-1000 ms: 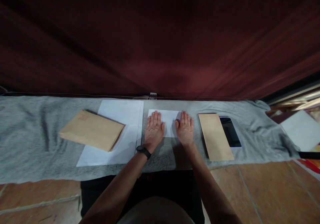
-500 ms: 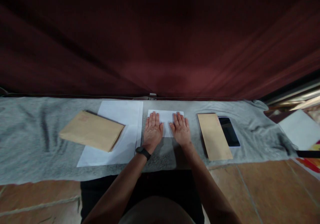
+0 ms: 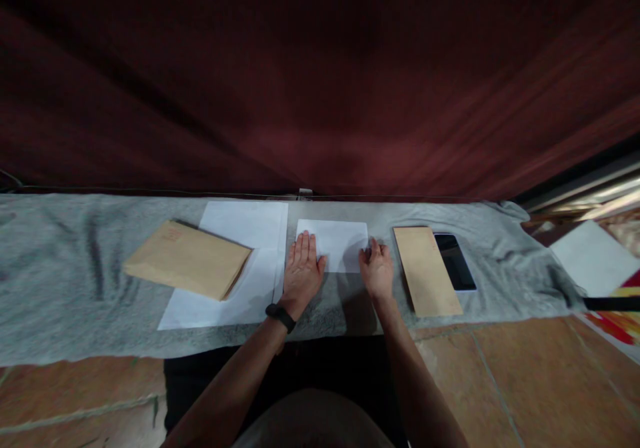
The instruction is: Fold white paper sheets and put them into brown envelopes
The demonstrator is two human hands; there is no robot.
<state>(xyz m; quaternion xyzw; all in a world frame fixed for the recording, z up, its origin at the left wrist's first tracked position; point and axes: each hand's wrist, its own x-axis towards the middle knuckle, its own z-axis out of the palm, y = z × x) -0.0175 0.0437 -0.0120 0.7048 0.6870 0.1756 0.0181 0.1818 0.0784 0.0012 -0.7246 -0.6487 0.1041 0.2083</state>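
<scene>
A small folded white paper [image 3: 336, 243] lies on the grey cloth [image 3: 60, 275] in front of me. My left hand [image 3: 301, 271] rests flat on its left edge with the fingers stretched out; a black band is on that wrist. My right hand [image 3: 377, 269] sits at the paper's right lower corner with the fingers curled, touching the edge. A narrow brown envelope [image 3: 426, 270] lies just right of that hand.
A larger brown envelope [image 3: 187, 259] lies on white sheets [image 3: 245, 225] at the left. A dark phone [image 3: 455, 261] sits right of the narrow envelope. A dark red curtain [image 3: 320, 81] hangs behind. Another white sheet [image 3: 593, 258] lies at far right; tiled floor [image 3: 525, 381] in front.
My right hand has slid off the paper to its right corner and curled its fingers. The left hand has drawn back slightly toward the paper's left edge, uncovering more of the sheet.
</scene>
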